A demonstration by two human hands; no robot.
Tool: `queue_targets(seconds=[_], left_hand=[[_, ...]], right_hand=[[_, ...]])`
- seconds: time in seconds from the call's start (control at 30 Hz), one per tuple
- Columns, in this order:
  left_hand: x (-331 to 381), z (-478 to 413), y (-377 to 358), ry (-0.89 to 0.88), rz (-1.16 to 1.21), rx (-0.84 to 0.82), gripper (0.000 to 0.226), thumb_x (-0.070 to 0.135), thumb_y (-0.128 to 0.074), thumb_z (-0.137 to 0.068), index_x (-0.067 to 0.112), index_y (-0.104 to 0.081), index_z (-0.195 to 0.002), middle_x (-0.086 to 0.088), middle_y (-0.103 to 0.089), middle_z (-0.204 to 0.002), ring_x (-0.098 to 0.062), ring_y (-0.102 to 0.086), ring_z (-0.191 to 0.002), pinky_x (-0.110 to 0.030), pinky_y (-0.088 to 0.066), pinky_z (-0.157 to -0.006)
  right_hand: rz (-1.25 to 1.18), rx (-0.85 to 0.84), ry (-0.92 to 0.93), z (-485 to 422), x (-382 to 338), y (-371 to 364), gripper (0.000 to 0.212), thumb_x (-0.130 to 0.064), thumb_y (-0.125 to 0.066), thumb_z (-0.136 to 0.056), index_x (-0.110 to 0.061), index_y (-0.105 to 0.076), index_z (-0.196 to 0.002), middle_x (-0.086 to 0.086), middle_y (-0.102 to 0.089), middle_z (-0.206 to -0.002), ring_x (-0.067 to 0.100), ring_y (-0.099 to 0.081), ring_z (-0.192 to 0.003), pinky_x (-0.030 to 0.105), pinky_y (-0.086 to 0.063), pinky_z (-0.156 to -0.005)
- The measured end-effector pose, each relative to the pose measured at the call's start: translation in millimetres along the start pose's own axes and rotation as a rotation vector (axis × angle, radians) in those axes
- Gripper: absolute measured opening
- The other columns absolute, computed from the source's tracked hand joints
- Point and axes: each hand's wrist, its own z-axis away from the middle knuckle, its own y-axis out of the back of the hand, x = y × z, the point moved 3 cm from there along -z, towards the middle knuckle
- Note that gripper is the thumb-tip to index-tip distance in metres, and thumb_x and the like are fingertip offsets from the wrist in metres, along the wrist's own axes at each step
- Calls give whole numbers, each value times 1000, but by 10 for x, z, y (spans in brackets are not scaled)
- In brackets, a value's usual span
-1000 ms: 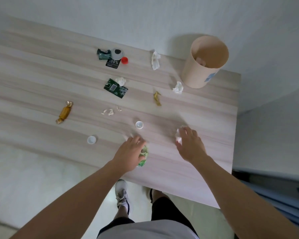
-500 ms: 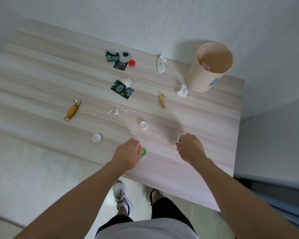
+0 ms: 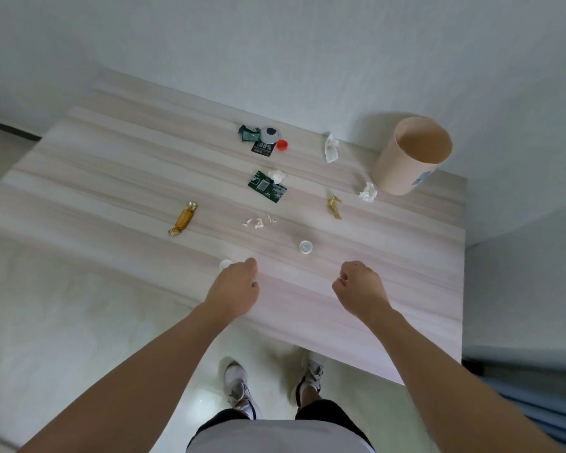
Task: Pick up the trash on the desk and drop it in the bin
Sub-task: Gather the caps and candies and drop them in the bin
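Observation:
My left hand (image 3: 236, 289) is a closed fist above the desk's near edge, with a sliver of green wrapper showing at its fingers. My right hand (image 3: 360, 291) is also fisted around a white paper scrap that is almost hidden. The beige round bin (image 3: 406, 165) stands at the far right of the desk (image 3: 111, 178). Loose trash lies between: a white cap (image 3: 306, 247), another white cap (image 3: 225, 264) just beside my left knuckles, a gold candy (image 3: 183, 219), a gold foil twist (image 3: 334, 206), white crumbs (image 3: 258, 222), a green packet (image 3: 267, 187) and crumpled tissues (image 3: 368, 192).
At the far middle lie a dark green wrapper (image 3: 249, 135), a black label (image 3: 263, 148), a grey lid (image 3: 270, 135) and a red cap (image 3: 282, 145). A long tissue (image 3: 331, 148) sits left of the bin. The wall runs behind the desk; the desk's right edge drops to a blue surface (image 3: 530, 387).
Both hands closed around their pieces and lifted off the desk, drawing back toward me. The green wrapper and the white scrap left the tabletop. The view pulled back and up.

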Motion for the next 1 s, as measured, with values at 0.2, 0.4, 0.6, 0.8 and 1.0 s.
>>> queue_targets(seconds=[0.2, 0.4, 0.6, 0.8, 1.0], left_hand=[[-390, 85, 119, 7, 76, -19, 34, 2, -42, -87, 23, -45, -113, 1, -57, -90, -14, -56, -78, -30, -48, -68], [-536, 34, 218, -4, 106, 31, 51, -8, -44, -83, 17, -44, -127, -5, -49, -117, -17, -50, -84, -26, -40, -73], [-600, -156, 189, 88, 126, 84, 45, 26, -63, -88, 18, -43, -128, -7, -45, -118, -25, -59, -94, -32, -50, -81], [-681, -325, 16, 219, 107, 0, 47, 27, -69, -81, 17, -42, -118, -5, -36, -107, -19, -51, -78, -26, -44, -71], [-759, -423, -118, 283, 92, -28, 36, 29, -61, -83, 17, -43, -112, -9, -38, -104, -31, -54, -80, -39, -49, -71]], right_hand=[[-18, 5, -65, 97, -314, -18, 13, -1, -37, -80, -12, -43, -81, 6, -52, -67, 22, -45, -62, 31, -31, -48], [-75, 36, -62, 13, -431, -53, 37, 3, -36, -84, -18, -50, -112, 1, -59, -100, 23, -55, -88, 32, -46, -67], [-37, -1, 65, -396, -409, -112, 35, -26, -53, -95, -17, -46, -128, 8, -51, -121, 27, -60, -97, 37, -49, -84], [-6, -86, 106, -761, -367, -248, 54, -36, -59, -92, -16, -39, -138, 11, -42, -130, 31, -59, -101, 37, -46, -86], [13, -132, 140, -970, -312, -381, 54, -36, -65, -89, -15, -41, -132, 12, -44, -122, 33, -59, -96, 33, -45, -79]])
